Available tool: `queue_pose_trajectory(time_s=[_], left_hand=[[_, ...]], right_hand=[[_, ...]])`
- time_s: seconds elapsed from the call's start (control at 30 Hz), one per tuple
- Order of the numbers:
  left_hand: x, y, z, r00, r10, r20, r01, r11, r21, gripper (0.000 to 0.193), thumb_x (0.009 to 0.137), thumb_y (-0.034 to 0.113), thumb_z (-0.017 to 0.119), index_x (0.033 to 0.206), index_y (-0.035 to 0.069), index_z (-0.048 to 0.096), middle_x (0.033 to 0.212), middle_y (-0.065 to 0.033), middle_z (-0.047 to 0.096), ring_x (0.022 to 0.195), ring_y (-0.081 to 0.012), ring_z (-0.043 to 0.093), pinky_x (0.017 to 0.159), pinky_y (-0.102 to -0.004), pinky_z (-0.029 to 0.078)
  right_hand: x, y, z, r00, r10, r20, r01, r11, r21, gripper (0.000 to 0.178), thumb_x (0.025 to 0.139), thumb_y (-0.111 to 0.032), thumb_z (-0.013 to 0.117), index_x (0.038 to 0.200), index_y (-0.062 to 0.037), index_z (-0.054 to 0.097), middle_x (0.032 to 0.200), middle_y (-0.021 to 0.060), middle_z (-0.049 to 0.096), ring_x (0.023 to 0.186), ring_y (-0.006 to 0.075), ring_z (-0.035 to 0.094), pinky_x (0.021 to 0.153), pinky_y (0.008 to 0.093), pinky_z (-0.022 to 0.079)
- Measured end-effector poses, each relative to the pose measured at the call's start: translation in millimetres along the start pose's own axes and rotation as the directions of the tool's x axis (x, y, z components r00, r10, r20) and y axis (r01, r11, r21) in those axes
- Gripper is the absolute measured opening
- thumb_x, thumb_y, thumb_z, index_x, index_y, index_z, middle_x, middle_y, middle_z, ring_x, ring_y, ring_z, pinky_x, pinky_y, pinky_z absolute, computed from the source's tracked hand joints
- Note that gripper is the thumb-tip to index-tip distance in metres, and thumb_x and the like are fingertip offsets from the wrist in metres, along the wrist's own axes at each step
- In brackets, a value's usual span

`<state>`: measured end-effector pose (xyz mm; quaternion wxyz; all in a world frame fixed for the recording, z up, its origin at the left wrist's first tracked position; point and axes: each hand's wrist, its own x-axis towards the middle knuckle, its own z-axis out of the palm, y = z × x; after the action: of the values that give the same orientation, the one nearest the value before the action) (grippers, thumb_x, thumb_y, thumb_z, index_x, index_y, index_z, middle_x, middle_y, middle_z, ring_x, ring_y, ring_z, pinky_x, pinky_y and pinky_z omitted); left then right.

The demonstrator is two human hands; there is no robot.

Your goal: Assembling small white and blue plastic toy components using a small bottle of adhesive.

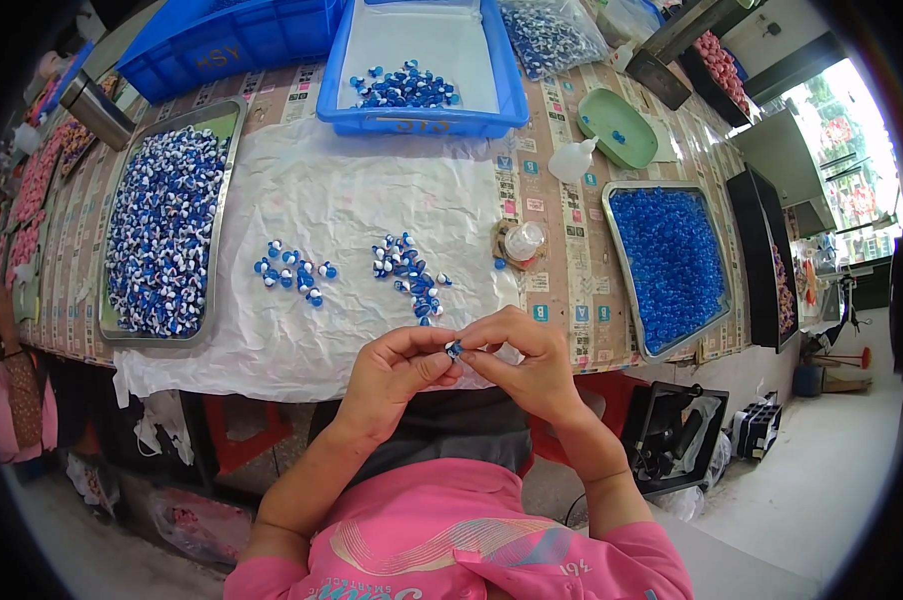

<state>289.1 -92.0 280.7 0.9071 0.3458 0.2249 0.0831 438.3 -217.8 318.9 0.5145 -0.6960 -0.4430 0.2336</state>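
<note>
Between my fingertips, over the table's near edge, is a small blue-and-white plastic piece (454, 350). My left hand (404, 373) pinches it from the left, and my right hand (522, 362) meets it from the right, thumb and forefinger closed on it. Just beyond lies a loose cluster of blue-and-white pieces (412, 272) on crumpled white paper (347, 190). A second small group of such pieces (294, 270) is further left. At the far left, a metal tray (212, 235) is heaped with blue-and-white pieces; on the right, another metal tray (617, 215) holds clear blue parts.
A blue bin (422, 124) with more pieces stands at the back, beside a larger blue crate (227, 50). Right of the paper are a small clear jar (524, 241), a white squeeze bottle (572, 160) and a green dish (627, 125). A steel flask (97, 112) stands back left.
</note>
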Motion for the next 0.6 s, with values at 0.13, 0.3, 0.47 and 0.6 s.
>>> queue_pose_trajectory(time_s=[0.13,0.3,0.47,0.6], left_hand=[[0,-1,1,1.0,0.023,-0.012,-0.024,0.999,-0.037,0.019,0.091,0.0,0.063,0.11,-0.001,0.062,0.102,-0.0121,0.068,0.089,-0.0172,0.069,0.08,-0.03,0.059],[-1,-8,2,0.997,0.064,-0.049,-0.064,0.998,-0.003,0.019,0.089,0.0,0.066,0.108,-0.001,0.063,0.097,-0.0118,0.069,0.087,-0.0177,0.069,0.079,-0.03,0.059],[-2,-12,4,0.991,0.112,-0.079,-0.114,0.993,-0.017,0.019,0.086,-0.001,0.068,0.105,-0.001,0.065,0.096,-0.0132,0.069,0.085,-0.0203,0.069,0.079,-0.032,0.059],[-2,-13,3,0.989,0.122,-0.079,-0.122,0.993,0.002,0.017,0.086,-0.002,0.069,0.102,-0.001,0.066,0.096,-0.0143,0.069,0.084,-0.022,0.07,0.078,-0.0327,0.06]], right_hand=[[2,0,-2,1.0,-0.008,0.026,0.008,1.0,-0.011,0.017,0.075,0.002,0.073,0.091,-0.004,0.073,0.09,0.007,0.072,0.079,0.0163,0.065,0.066,0.027,0.052],[0,-1,-1,0.999,0.029,0.027,-0.029,1.0,0.009,0.017,0.075,0.002,0.073,0.091,-0.0043,0.073,0.088,0.007,0.072,0.078,0.0158,0.066,0.067,0.0275,0.053],[-1,3,-3,0.999,0.001,0.04,-0.002,1.0,0.024,0.016,0.075,0.003,0.073,0.09,-0.004,0.073,0.088,0.0076,0.072,0.077,0.0162,0.067,0.068,0.0275,0.053],[-3,6,-4,0.997,0.013,0.07,-0.02,0.995,0.099,0.015,0.075,0.004,0.074,0.089,-0.0033,0.073,0.087,0.0088,0.072,0.077,0.0171,0.068,0.069,0.0272,0.053]])
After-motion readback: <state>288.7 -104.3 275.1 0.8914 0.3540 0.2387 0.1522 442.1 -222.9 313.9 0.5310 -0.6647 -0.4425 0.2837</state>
